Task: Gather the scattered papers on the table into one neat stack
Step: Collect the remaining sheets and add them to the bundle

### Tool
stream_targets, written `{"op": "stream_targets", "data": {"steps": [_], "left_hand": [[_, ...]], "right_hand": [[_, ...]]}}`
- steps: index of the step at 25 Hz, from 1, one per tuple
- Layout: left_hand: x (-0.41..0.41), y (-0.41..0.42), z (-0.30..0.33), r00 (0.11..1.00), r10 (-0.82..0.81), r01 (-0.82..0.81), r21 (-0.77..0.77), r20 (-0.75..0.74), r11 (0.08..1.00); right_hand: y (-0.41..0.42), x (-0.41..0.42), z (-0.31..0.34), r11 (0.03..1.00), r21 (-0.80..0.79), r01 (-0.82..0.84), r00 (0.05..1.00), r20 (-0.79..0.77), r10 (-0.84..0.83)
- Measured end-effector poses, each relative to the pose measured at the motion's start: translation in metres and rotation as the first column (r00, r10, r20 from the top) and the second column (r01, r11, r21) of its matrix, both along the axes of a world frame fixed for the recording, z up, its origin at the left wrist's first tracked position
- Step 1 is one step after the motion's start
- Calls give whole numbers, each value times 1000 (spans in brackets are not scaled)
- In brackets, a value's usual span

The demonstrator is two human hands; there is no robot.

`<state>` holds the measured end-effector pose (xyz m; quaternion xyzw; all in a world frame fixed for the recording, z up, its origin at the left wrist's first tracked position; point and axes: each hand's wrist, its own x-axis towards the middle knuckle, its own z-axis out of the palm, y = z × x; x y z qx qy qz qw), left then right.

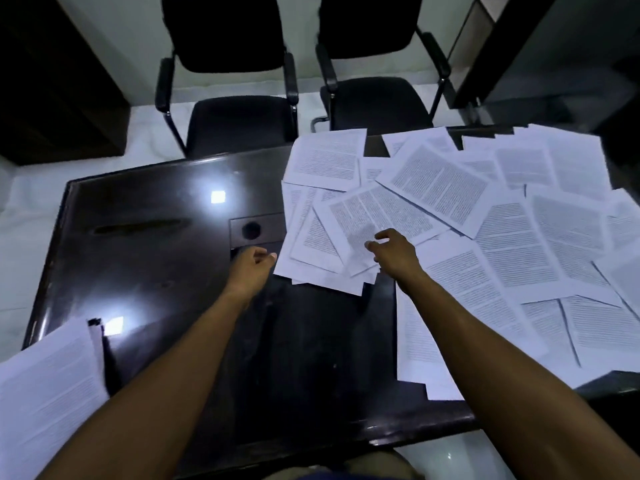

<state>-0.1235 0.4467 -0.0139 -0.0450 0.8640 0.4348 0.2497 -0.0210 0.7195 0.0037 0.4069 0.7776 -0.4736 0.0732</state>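
Step in hand: collecting the loose pile beside the grommet. Right hand rests spread on its top sheet; left hand, loosely curled, touches the pile's edge — gripping nothing. Next: square the edges, then lift.

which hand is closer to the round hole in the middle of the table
Left. The left hand hangs just below the round hole; the right hand is well off to the hole's right, over the papers.
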Motion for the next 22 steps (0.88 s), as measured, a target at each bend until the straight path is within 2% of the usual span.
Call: {"op": "stream_targets", "data": {"steps": [2,5,9,11,16,19,22], "left_hand": [[-11,20,-5,999,-3,4,-30,34,1000],[-29,42,-14,995,-9,19,-100,98,995],[-60,69,-28,988,23,-3,-133,150,991],[-73,80,-30,986,60,-39,-136,153,990],[-96,111,-43,977,107,-107,-11,186,994],[-97,123,-44,952,140,-176,112,272,978],[-93,129,-37,929,95,-178,209,357,962]], "right_hand": [[22,1,-14,998,54,-36,999,42,34],[47,-7,-37,970,170,-175,982,100,160],[67,-30,-59,853,350,-387,915,259,309],[72,-40,-65,795,370,-481,870,313,380],[79,-51,-77,582,358,-730,683,415,602],[85,-50,-76,504,351,-790,612,390,688],[89,-52,-75,435,356,-827,550,355,756]]}}
